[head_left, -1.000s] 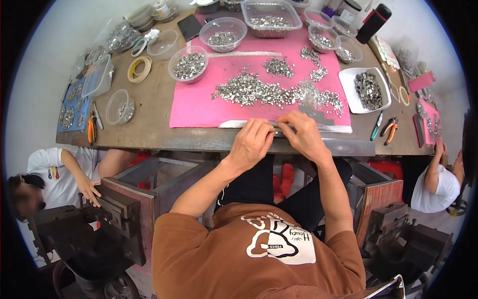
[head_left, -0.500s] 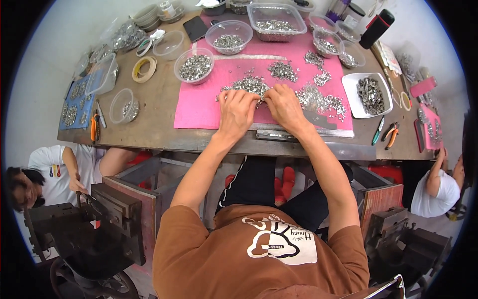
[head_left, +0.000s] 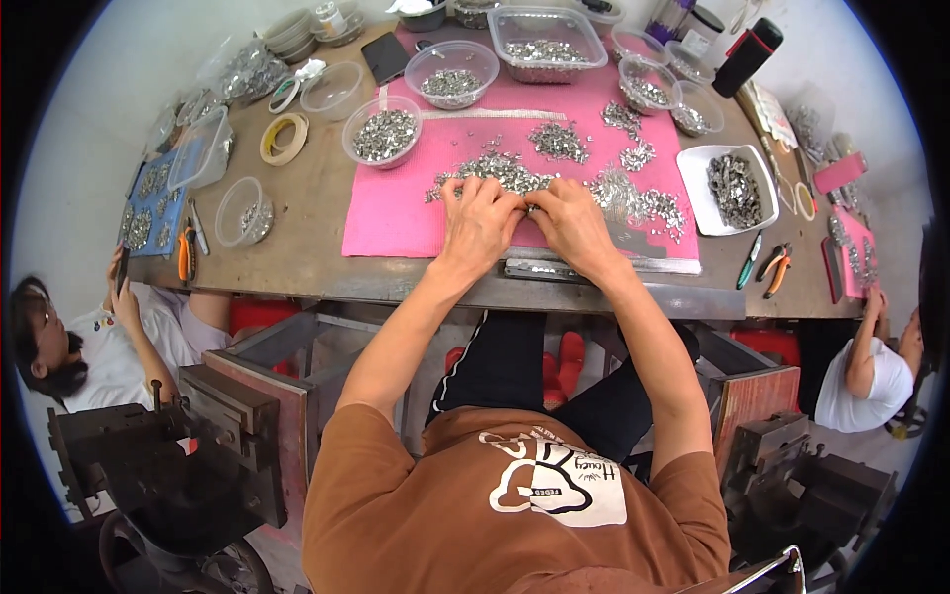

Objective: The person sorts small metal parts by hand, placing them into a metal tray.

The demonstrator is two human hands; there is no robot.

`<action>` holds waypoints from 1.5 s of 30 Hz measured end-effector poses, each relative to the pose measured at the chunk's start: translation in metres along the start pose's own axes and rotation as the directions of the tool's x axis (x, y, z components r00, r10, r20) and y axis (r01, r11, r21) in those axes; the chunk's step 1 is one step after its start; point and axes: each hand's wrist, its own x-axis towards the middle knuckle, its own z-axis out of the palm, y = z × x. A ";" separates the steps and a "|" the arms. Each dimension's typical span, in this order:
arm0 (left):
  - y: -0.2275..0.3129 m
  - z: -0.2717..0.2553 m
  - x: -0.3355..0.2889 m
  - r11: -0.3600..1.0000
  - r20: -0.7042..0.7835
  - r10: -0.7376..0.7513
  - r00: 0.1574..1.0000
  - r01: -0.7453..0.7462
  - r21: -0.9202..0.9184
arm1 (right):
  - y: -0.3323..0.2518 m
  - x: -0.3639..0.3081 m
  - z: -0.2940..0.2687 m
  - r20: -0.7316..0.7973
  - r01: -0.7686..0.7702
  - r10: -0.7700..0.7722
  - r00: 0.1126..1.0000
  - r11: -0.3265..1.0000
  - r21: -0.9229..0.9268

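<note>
Both my hands meet fingertip to fingertip over the pink mat, just in front of a heap of small shiny metal pieces. Fingers and thumb are pinched together on my left hand. My right hand pinches from the other side. A small metal piece seems to sit between the fingertips, mostly covered, and its shape cannot be made out. More metal pieces lie in loose piles behind and to the right of my right hand. Nearer the table edge, below the hands, is a long metal bar.
Clear tubs of metal pieces stand behind the mat, and a white tray of darker pieces is at its right. Orange-handled pliers and tape rolls lie on the table. Co-workers sit at left and right.
My hands have drawn slightly toward me, and the fingertips now touch or nearly touch. The person at left has sat back and raised a dark flat object.
</note>
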 end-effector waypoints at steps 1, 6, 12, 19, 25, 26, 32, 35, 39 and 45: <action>0.000 0.000 0.000 1.000 0.001 0.001 1.000 -0.001 -0.002 | 0.001 0.000 0.001 0.017 0.017 -0.017 1.000 0.999 -0.039; 0.006 -0.012 -0.007 0.960 0.048 -0.101 0.994 0.110 -0.258 | 0.005 -0.008 -0.008 0.004 0.038 -0.038 0.999 0.997 -0.065; 0.009 -0.016 -0.023 0.915 0.078 -0.110 0.991 0.132 -0.380 | -0.003 -0.020 -0.037 0.102 0.002 -0.004 0.995 1.000 0.014; 0.010 -0.017 -0.022 0.941 0.105 -0.133 0.986 0.158 -0.299 | 0.005 -0.027 -0.039 0.180 -0.066 0.038 0.983 0.986 0.153; 0.013 -0.018 -0.023 0.880 0.119 -0.200 0.973 0.232 -0.415 | 0.000 -0.012 -0.029 0.072 -0.066 0.054 0.996 0.982 0.180; 0.013 -0.018 -0.022 0.887 0.108 -0.186 0.976 0.215 -0.408 | 0.000 -0.009 -0.026 0.072 -0.067 0.055 0.996 0.981 0.180; 0.009 -0.016 -0.024 0.887 0.081 -0.213 0.974 0.227 -0.402 | 0.002 0.000 0.000 0.020 0.080 -0.081 0.997 0.997 0.018; 0.009 -0.017 -0.026 0.868 0.091 -0.249 0.964 0.264 -0.420 | 0.002 -0.002 0.004 0.016 0.045 -0.044 0.999 0.998 -0.036; 0.009 -0.018 -0.028 0.809 0.135 -0.328 0.935 0.351 -0.471 | 0.003 -0.007 -0.019 0.022 -0.041 0.039 0.999 0.991 0.126; 0.010 -0.018 -0.027 0.794 0.131 -0.308 0.942 0.330 -0.510 | -0.014 -0.034 -0.060 0.172 -0.319 0.273 0.947 0.874 0.367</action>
